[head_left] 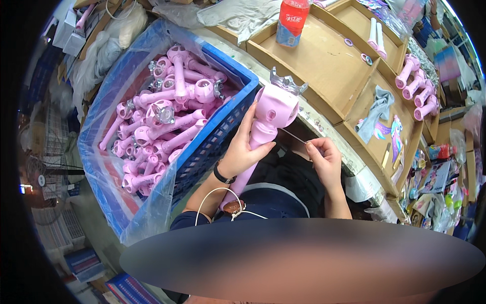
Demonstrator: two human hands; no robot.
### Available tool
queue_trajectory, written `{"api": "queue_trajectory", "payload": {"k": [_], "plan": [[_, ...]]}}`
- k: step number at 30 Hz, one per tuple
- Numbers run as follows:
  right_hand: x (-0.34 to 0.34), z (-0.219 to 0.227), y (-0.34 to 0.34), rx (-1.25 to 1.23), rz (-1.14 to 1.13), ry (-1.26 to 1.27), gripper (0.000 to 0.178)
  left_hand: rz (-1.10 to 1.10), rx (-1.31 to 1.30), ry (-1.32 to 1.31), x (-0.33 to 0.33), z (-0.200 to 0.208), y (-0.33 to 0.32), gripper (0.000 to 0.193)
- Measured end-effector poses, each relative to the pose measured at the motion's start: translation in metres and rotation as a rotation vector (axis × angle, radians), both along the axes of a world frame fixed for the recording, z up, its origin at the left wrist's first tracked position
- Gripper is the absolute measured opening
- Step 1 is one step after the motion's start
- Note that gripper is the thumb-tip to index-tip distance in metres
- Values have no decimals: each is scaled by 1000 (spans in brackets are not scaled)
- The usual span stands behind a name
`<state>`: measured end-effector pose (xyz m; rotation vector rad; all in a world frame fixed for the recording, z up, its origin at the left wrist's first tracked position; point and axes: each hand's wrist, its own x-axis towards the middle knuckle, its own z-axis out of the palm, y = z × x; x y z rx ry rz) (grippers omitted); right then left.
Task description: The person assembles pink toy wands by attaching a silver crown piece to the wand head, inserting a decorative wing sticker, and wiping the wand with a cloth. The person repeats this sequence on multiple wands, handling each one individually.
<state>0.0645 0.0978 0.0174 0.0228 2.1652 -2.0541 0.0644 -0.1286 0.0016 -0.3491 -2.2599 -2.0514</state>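
My left hand (239, 158) is wrapped round the handle of a pink toy wand (273, 111), which it holds upright with a slight tilt. The wand has a bulky rounded head with a small oval hole and a silver crown (287, 82) on top; its lower end reaches down toward my lap. With finger and thumb, my right hand (328, 158) pinches a thin pale stick or cord (292, 135). Its far end meets the wand just below the head, and I cannot tell whether it goes in or only touches.
At left, a blue plastic crate (230, 66) lined with clear film holds many similar pink wands (162, 116). Cardboard trays (324, 66) on the bench carry a red drink bottle (292, 23), a grey cloth (377, 114) and pink wand parts (417, 86). A white cord loop hangs by my left forearm.
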Motion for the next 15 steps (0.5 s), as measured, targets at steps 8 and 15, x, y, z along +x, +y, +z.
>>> {"api": "queue_trajectory", "payload": {"k": [8, 15], "plan": [[17, 29, -12, 438, -112, 692, 17, -70, 529, -309, -2, 6, -11, 85], [14, 35, -17, 476, -73, 838, 22, -152, 600, -356, -3, 11, -12, 81]]}}
